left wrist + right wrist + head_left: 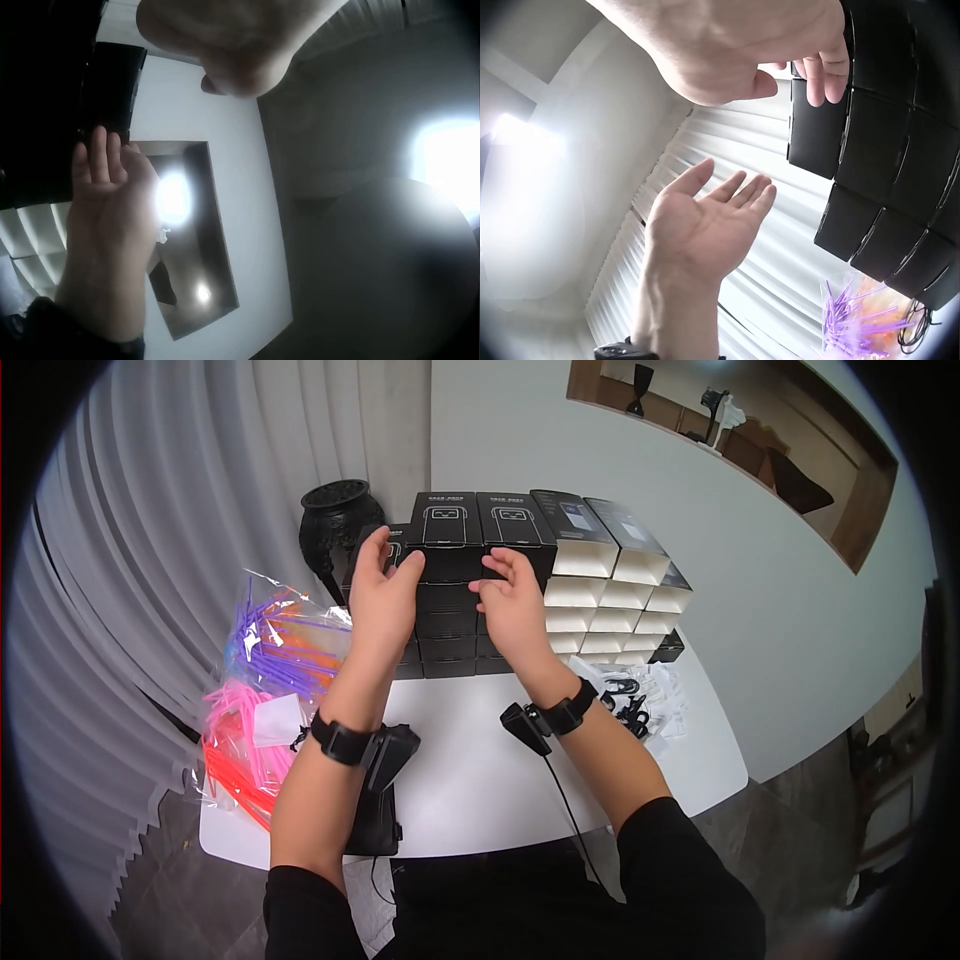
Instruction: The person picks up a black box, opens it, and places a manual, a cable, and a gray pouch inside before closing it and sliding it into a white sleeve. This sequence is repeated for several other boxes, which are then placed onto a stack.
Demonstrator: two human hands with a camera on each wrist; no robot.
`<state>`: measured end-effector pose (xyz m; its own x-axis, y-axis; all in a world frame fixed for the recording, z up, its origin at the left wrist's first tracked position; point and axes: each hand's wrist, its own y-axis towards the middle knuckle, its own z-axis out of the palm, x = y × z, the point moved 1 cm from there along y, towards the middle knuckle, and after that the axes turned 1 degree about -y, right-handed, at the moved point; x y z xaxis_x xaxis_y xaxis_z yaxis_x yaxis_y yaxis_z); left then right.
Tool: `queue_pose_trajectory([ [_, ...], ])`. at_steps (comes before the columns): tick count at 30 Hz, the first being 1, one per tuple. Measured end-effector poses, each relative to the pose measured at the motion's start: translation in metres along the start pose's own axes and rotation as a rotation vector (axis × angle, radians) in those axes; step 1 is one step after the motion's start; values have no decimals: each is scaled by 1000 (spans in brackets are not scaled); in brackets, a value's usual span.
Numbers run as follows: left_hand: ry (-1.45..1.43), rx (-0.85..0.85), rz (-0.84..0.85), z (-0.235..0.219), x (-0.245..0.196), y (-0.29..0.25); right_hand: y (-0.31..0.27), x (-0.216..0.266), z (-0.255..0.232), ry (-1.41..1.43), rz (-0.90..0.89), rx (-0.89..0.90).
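Black boxes (445,525) stand stacked at the table's back, with line-drawn faces on the top ones. My left hand (385,600) is raised in front of the stack's left part, thumb and fingers apart, holding nothing. In the right wrist view this left hand (705,232) shows its palm, away from the boxes (874,139). My right hand (515,615) is at the front of the middle columns, fingers slightly bent and holding nothing. Its fingertips overlap a black box in the right wrist view; I cannot tell whether they touch. In the left wrist view the right hand's fingers (100,157) look extended.
Open-ended boxes with white interiors (585,557) form the stack's right side. Bags of purple, orange, pink and red sticks (285,645) lie left; cables and white packets (655,695) lie right. A black vase (340,520) stands behind. A black pouch (375,825) lies at the white table's (470,760) front.
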<state>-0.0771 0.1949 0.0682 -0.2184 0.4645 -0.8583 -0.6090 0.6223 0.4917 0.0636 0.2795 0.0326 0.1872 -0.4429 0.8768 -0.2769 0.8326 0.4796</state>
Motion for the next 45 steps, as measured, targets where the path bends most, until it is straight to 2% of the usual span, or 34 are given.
queue_pose_trajectory([
  [2,71,12,-15,4,13,14,-4,2,4,-26,12,-8],
  [5,-17,127,-100,3,22,23,-5,1,10,-25,31,-4],
  [13,53,49,-65,0,24,21,0,8,23,106,221,104],
  [17,312,-48,3,-9,35,19,-6,10,21,3,149,121],
  [20,273,-131,125,-15,36,15,-9,7,19,-185,36,82],
  [23,351,-114,41,-20,34,21,-12,18,19,-268,11,76],
  [26,401,21,-33,-20,28,22,-11,25,23,-350,-1,126],
  [29,519,-68,58,-20,13,14,-15,39,23,-356,-56,141],
  [31,432,-58,63,-21,-12,-2,-28,58,19,-303,-61,150],
  [34,286,-2,158,-28,-40,-44,-60,73,5,-124,-219,167],
  [35,235,23,208,-31,-46,-62,-74,75,-2,-166,-263,174],
  [37,185,55,181,-33,-59,-107,-112,75,-22,-253,-346,185],
  [39,472,117,322,-41,-51,-149,-153,74,-43,-354,-324,210],
  [45,268,224,-71,-35,12,-268,-256,27,-86,-481,-35,265],
])
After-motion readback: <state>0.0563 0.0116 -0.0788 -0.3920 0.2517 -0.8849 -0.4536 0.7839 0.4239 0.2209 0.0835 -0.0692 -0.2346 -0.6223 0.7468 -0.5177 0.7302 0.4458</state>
